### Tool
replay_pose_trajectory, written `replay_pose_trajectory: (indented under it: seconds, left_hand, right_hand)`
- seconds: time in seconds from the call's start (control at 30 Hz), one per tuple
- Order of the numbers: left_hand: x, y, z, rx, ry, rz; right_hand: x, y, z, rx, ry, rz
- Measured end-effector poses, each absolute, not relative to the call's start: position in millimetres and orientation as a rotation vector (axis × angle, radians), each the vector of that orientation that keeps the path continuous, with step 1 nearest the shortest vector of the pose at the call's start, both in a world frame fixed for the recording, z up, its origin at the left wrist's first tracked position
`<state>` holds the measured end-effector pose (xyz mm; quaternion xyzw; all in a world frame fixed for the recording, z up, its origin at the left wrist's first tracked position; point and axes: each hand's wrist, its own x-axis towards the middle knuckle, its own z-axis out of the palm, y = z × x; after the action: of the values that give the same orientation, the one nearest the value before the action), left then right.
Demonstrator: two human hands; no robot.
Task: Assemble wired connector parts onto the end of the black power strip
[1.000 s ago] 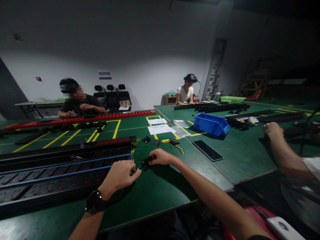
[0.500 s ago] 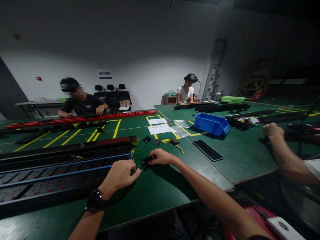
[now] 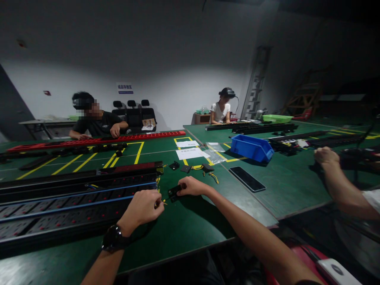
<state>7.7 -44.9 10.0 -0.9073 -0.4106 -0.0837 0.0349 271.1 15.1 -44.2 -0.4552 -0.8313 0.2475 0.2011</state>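
My right hand (image 3: 190, 186) pinches a small black bracket-like part (image 3: 173, 192) just above the green table (image 3: 202, 221). Close by on its left, my left hand (image 3: 144, 206), with a dark watch on the wrist, has its fingers closed on a thin wire with a yellow end (image 3: 164, 202) near the ends of the strips. Long black strips with red dots and blue edges (image 3: 74, 204) lie to the left, partly behind my left hand. Beyond my hands are small black parts (image 3: 186, 169) and yellow wires (image 3: 214, 177).
A phone (image 3: 247, 179) and a blue bin (image 3: 251, 148) stand to the right. Paper sheets (image 3: 189, 153) lie farther back, near a long red rail (image 3: 142, 136). Another person's hand (image 3: 327, 156) reaches in from the right; two people sit across the table.
My left hand's fingertips have shifted slightly left, away from the black part. My right hand stays nearly in place.
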Motion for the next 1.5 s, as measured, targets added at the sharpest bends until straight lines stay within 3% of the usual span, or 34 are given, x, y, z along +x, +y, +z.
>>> replay_pose_trajectory:
  seconds: [1.5]
  left_hand:
    - [7.0, -43.8, 8.3, -2.793, -1.265, -0.242]
  right_hand:
    - [273.2, 18.3, -49.0, -1.247, -2.320, 0.688]
